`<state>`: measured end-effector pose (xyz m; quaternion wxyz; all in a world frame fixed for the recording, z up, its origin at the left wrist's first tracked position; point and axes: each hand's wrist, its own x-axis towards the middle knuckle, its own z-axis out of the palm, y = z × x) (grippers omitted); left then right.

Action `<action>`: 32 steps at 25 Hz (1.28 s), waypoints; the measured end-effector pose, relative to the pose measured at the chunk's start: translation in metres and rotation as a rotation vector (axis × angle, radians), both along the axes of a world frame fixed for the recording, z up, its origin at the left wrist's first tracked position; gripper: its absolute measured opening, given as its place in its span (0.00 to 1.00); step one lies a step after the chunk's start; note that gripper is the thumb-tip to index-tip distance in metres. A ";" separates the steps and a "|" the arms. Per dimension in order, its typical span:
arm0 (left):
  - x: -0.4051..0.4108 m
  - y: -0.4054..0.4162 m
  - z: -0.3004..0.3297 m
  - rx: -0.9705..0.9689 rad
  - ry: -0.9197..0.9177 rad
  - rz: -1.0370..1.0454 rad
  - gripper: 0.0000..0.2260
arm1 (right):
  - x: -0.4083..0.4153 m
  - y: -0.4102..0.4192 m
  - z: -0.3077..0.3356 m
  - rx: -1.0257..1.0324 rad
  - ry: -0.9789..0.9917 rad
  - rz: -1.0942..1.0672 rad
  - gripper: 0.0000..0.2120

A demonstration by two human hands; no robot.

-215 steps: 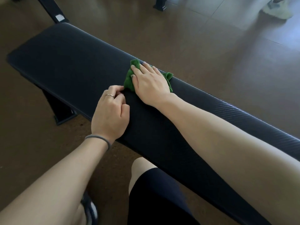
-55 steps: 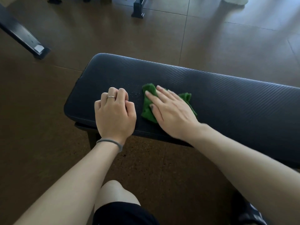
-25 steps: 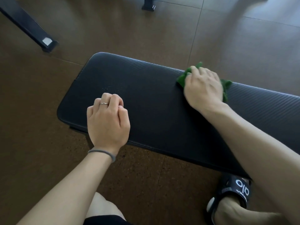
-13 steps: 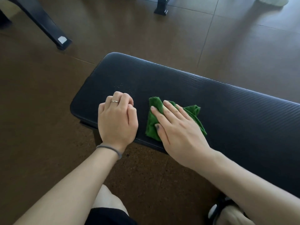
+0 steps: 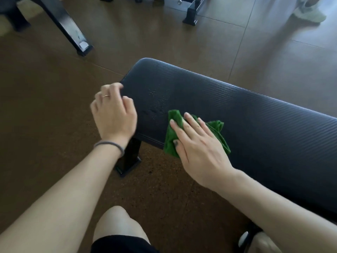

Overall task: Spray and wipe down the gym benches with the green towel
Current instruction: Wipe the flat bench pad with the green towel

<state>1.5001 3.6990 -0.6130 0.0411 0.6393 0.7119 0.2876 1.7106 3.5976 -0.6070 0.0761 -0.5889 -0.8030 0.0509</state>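
Note:
A black padded gym bench (image 5: 255, 125) runs from the centre to the right edge, its rounded end pointing left. Spray droplets (image 5: 157, 101) bead on the pad near that end. The green towel (image 5: 172, 132) lies crumpled at the bench's near edge and partly hangs over it. My right hand (image 5: 198, 147) presses flat on the towel, fingers spread toward the droplets. My left hand (image 5: 114, 114), motion-blurred with curled fingers and a ring, sits at the bench's left end corner and holds nothing. No spray bottle is visible.
The bench's black leg (image 5: 130, 157) stands on the brown floor below my left wrist. Another frame's black leg (image 5: 73, 31) crosses the upper left, and a metal foot (image 5: 189, 13) stands at the top. Someone's pale shoe (image 5: 310, 13) is top right. My knee (image 5: 118, 225) is at the bottom.
My left hand has slid off the pad top to the bench's left end. My right hand and the towel have moved down to the near edge, with the towel now hanging over it.

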 end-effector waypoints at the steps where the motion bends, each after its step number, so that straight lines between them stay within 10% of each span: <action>1: -0.011 0.005 -0.002 -0.082 -0.053 0.061 0.17 | 0.000 -0.005 0.000 -0.005 -0.010 0.027 0.26; 10: -0.018 0.009 -0.008 -0.150 -0.228 0.081 0.21 | -0.045 0.085 -0.002 0.008 0.004 -0.029 0.25; 17: -0.020 0.011 -0.012 -0.161 -0.266 0.076 0.21 | -0.016 0.029 0.004 -0.005 -0.191 0.346 0.28; 32: -0.015 0.010 -0.013 -0.123 -0.312 0.148 0.20 | -0.077 0.146 0.000 0.021 0.053 0.261 0.26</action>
